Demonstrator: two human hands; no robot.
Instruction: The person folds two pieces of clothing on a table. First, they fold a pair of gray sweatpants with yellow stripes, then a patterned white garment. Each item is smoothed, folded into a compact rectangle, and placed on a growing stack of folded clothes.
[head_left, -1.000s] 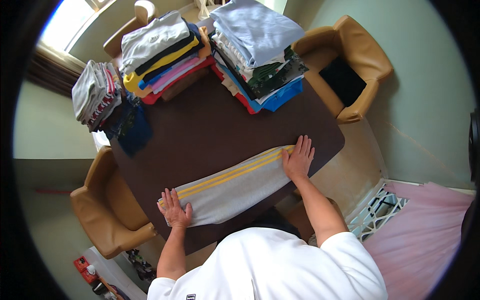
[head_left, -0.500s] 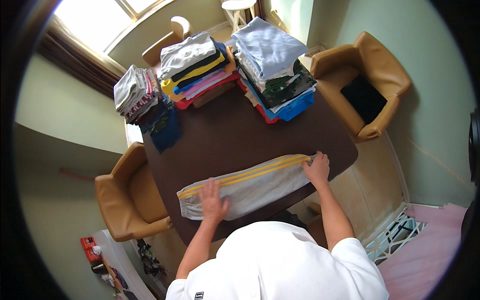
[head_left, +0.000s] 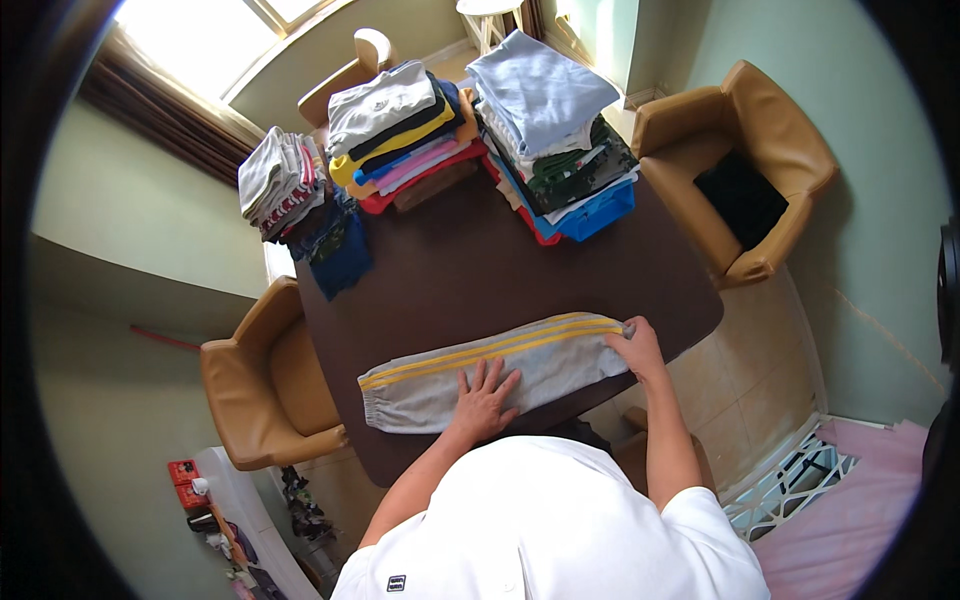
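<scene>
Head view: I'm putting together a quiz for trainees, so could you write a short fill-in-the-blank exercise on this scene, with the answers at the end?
1. The grey garment has ____ stripes along it.
2. The left hand lies near the garment's middle, while the right hand is at its ____ end.
3. The topmost cloth on the right-hand stack of clothes is light ____.
4. The flat item on the seat of the right-hand armchair is ____.

Missing words: yellow; right; blue; black.
</scene>
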